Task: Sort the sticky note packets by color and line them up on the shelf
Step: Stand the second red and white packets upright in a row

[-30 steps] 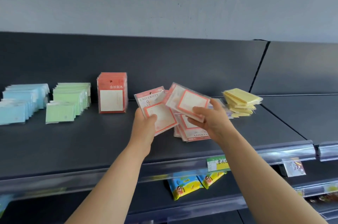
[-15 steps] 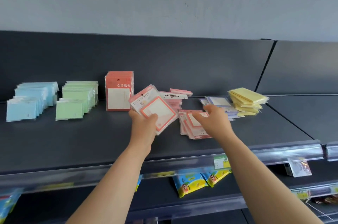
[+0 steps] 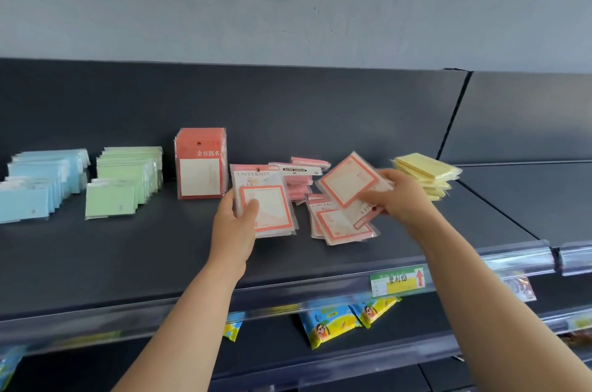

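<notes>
Your left hand [image 3: 235,225]: thumb across the front, fingers behind, clamping a small stack of red-framed packets [image 3: 267,204] upright just above the shelf [image 3: 144,257]. Your right hand [image 3: 402,196]: pinching one tilted packet [image 3: 349,181] by its lower corner, held above the loose pile [image 3: 341,226] that lies directly beneath that pinch. Whether a second packet rides behind it, you cannot tell. Behind and between your two grips: pink packets [image 3: 302,181], heaped unevenly. Beyond your left grip: red stack [image 3: 200,164] standing on edge, then green stacks [image 3: 125,181] and blue stacks [image 3: 41,185]. Just past your right knuckles: yellow stack [image 3: 423,172], fanned and leaning. Risks, as judged:

- The wrappers look glossy, so the left-hand stack may fan out or shed a packet if your thumb eases while you add the next one.
- A corner pinch gives little control, and the tilted packet may swing or drop back onto the pile.
- Your right wrist, close to the yellow stack, may nudge it over.
- Setting your held stack down hard beside the red stack may topple it.
- Pink and red-framed packets look alike and may end up mixed in one row.
</notes>
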`<state>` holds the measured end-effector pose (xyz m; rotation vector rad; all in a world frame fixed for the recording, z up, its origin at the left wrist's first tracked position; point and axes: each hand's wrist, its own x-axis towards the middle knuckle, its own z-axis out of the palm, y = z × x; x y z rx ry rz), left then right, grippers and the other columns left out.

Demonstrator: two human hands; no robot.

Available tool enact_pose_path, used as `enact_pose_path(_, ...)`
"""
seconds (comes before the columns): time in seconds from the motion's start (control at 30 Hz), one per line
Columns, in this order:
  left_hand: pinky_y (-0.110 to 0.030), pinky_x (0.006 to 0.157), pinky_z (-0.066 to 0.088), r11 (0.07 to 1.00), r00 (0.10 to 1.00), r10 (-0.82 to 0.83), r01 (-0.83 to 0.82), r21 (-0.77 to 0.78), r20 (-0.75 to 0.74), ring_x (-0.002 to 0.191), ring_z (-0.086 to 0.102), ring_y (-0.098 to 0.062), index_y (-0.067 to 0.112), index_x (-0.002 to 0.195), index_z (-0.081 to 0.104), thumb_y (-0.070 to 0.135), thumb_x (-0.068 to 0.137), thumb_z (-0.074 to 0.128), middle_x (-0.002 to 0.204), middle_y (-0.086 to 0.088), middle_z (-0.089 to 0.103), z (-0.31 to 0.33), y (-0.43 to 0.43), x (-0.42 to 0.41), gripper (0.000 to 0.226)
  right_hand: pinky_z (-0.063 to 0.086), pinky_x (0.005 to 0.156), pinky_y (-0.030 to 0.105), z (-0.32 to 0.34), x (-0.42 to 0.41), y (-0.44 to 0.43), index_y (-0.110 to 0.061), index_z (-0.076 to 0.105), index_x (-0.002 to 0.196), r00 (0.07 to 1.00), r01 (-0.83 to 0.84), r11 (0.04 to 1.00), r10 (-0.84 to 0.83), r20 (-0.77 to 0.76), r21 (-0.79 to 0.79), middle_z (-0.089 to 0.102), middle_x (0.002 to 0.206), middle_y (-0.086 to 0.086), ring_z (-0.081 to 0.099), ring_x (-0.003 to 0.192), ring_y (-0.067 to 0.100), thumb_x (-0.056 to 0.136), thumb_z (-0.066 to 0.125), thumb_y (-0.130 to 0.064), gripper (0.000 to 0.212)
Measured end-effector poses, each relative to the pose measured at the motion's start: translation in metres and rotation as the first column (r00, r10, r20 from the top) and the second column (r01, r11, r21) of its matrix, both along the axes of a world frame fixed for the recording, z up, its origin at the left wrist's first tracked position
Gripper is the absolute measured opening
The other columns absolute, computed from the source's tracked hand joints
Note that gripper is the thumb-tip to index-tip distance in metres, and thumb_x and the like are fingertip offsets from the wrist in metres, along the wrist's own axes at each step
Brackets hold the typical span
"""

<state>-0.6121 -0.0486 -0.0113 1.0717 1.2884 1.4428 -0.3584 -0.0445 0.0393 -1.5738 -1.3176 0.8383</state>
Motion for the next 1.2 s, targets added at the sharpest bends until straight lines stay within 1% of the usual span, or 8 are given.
enact_pose_path(0.17, -0.026, 0.068, 0.058, 0.995, 0.995, -0.091, 0.092, 0.030, -0.037, 0.106, 0.064, -0.014, 0.035, 0.133, 0.048, 0.029, 0.101, 0.048, 0.122, 0.011, 0.062, 0.010, -0.001, -0.003, 0.032, 0.060, 0.072, 0.036, 0.020, -0.006, 0.003, -0.015, 0.061, 0.111, 0.971, -0.230, 0.973, 0.226, -0.082, -0.033, 0.073, 0.098, 0.008, 0.073, 0.083, 0.021, 0.075, 0.080, -0.007, 0.042)
enact_pose_path(0.37, -0.034, 0.080, 0.058, 0.987, 0.978, -0.158, 0.159, -0.003, -0.137, 0.101, 0.065, -0.009, 0.040, 0.124, 0.050, 0.037, 0.101, 0.044, 0.115, 0.014, 0.065, 0.022, 0.001, -0.005, 0.024, 0.060, 0.076, 0.042, 0.027, -0.020, 0.015, -0.016, 0.062, 0.112, 0.925, -0.379, 0.911, 0.375, -0.055, -0.160, 0.075, 0.100, 0.004, 0.073, 0.088, 0.024, 0.080, 0.075, -0.015, 0.035)
enact_pose_path(0.67, -0.035, 0.078, 0.059, 0.967, 0.949, -0.253, 0.256, -0.007, -0.187, 0.095, 0.070, -0.012, 0.024, 0.119, 0.056, 0.024, 0.082, 0.077, 0.108, 0.007, 0.070, 0.021, 0.006, 0.006, 0.042, 0.060, 0.073, 0.034, 0.009, -0.056, 0.034, -0.012, 0.063, 0.104, 0.973, -0.227, 0.974, 0.228, 0.030, -0.023, 0.073, 0.090, 0.002, 0.072, 0.081, 0.017, 0.071, 0.085, -0.024, 0.041)
enact_pose_path(0.77, -0.038, 0.082, 0.057, 0.992, 0.985, -0.126, 0.124, -0.019, -0.119, 0.098, 0.067, -0.014, 0.022, 0.120, 0.053, 0.015, 0.089, 0.068, 0.111, 0.004, 0.067, 0.012, 0.011, 0.001, 0.035, 0.047, 0.060, 0.023, 0.001, -0.032, 0.037, -0.010, 0.063, 0.099, 0.955, -0.048, 0.998, 0.034, 0.296, 0.040, 0.064, 0.082, -0.003, 0.060, 0.071, 0.010, 0.076, 0.079, -0.036, 0.038)
enact_pose_path(0.83, -0.037, 0.080, 0.056, 0.995, 0.995, -0.091, 0.089, -0.047, -0.046, 0.100, 0.066, -0.014, 0.024, 0.124, 0.050, 0.016, 0.094, 0.062, 0.114, 0.005, 0.066, 0.006, 0.012, -0.003, 0.034, 0.039, 0.055, 0.026, -0.007, -0.016, 0.035, -0.010, 0.060, 0.087, 0.811, 0.006, 0.989, 0.081, 0.579, -0.146, 0.060, 0.076, 0.000, 0.052, 0.064, 0.012, 0.075, 0.073, -0.055, 0.049)
enact_pose_path(0.9, -0.034, 0.074, 0.056, 0.996, 0.997, -0.076, 0.075, -0.056, -0.011, 0.100, 0.066, -0.015, 0.025, 0.127, 0.049, 0.017, 0.095, 0.059, 0.115, 0.005, 0.066, 0.001, 0.011, -0.004, 0.034, 0.039, 0.057, 0.028, -0.018, -0.013, 0.033, -0.012, 0.054, 0.081, 0.729, 0.057, 0.935, 0.200, 0.655, -0.350, 0.058, 0.074, 0.001, 0.052, 0.064, 0.013, 0.069, 0.071, -0.066, 0.058)
enact_pose_path(1.1, -0.029, 0.066, 0.055, 0.996, 0.999, -0.052, 0.052, -0.069, 0.006, 0.100, 0.065, -0.014, 0.025, 0.129, 0.045, 0.018, 0.098, 0.055, 0.120, 0.004, 0.063, -0.003, 0.009, 0.002, 0.034, 0.037, 0.053, 0.025, -0.021, -0.007, 0.028, -0.010, 0.050, 0.093, 0.869, 0.086, 0.919, 0.120, 0.480, -0.386, 0.056, 0.081, 0.002, 0.051, 0.067, 0.012, 0.074, 0.078, -0.044, 0.048)
enact_pose_path(1.2, -0.028, 0.066, 0.055, 0.998, 0.998, -0.050, 0.051, -0.047, 0.039, 0.101, 0.063, -0.013, 0.031, 0.126, 0.041, 0.018, 0.100, 0.051, 0.121, 0.005, 0.061, -0.001, 0.008, 0.005, 0.031, 0.055, 0.068, 0.034, -0.020, 0.001, 0.026, -0.004, 0.057, 0.100, 0.969, 0.027, 0.966, 0.038, 0.243, -0.258, 0.067, 0.098, 0.009, 0.064, 0.082, 0.020, 0.090, 0.064, -0.025, 0.025)
